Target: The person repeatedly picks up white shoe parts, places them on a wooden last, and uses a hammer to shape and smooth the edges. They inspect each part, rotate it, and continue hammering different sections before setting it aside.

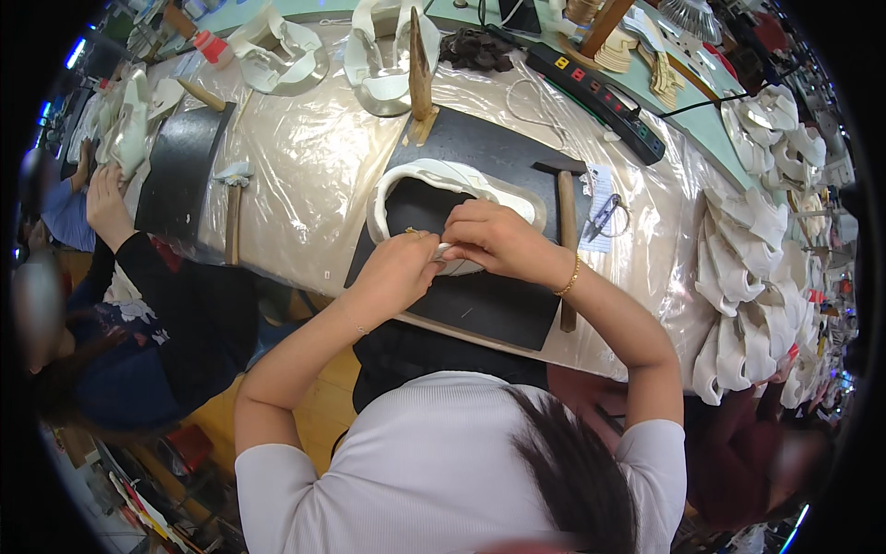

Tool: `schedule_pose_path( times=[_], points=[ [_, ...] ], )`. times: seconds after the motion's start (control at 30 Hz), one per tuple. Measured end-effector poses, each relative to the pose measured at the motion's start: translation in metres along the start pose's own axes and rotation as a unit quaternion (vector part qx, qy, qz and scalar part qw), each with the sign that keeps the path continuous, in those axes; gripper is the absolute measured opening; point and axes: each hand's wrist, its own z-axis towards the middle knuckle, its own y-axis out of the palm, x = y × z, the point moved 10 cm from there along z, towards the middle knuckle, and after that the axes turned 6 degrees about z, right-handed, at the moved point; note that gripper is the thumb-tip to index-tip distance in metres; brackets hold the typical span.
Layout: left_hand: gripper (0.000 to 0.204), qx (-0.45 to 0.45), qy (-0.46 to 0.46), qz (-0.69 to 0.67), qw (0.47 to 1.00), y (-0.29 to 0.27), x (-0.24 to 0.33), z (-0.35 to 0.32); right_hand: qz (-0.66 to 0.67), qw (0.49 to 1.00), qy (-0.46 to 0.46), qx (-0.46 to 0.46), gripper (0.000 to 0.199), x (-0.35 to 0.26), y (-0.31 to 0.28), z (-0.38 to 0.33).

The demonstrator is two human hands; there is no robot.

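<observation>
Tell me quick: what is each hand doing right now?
Left hand: closed, pinching the near edge of the white shoe upper on the black mat.
Right hand: closed, gripping the same edge beside the left.

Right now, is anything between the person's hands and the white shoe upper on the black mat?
Nothing visible. The left hand and right hand both already rest on the white shoe upper, pinching its near edge over the black mat.

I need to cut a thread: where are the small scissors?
In the head view, the small scissors lie on the right, just beyond the hammer beside the black mat.
</observation>
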Motion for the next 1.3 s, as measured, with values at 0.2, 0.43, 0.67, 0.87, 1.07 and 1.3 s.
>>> schedule_pose_path(
  times=[0.2, 0.43, 0.67, 0.87, 1.07, 1.3],
  points=[
    [0.021, -0.144, -0.029, 0.066, 0.987, 0.005, -0.003, 0.015, -0.117, 0.992, -0.043, 0.025, 0.016, -0.023, -0.006, -0.001],
    [0.045, 0.010, -0.110, -0.690, 0.715, -0.046, -0.001, 0.027, 0.080, 0.860, 0.072, 0.500, 0.062, -0.014, -0.092, -0.090],
    [0.061, 0.058, -0.087, -0.761, 0.640, -0.012, 0.016, 0.040, 0.190, 0.883, 0.253, 0.348, 0.041, 0.018, -0.037, -0.070],
    [0.060, 0.079, -0.069, -0.753, 0.650, -0.004, 0.011, 0.035, 0.291, 0.870, 0.259, 0.303, 0.028, 0.023, -0.028, -0.067],
    [0.068, 0.105, -0.070, -0.695, 0.708, 0.007, 0.007, 0.027, 0.179, 0.869, 0.307, 0.344, 0.024, 0.017, -0.042, -0.076],
    [0.065, 0.042, -0.056, -0.598, 0.798, 0.023, 0.006, 0.016, 0.332, 0.866, 0.263, 0.265, 0.027, 0.011, -0.033, -0.062]
  ],
)
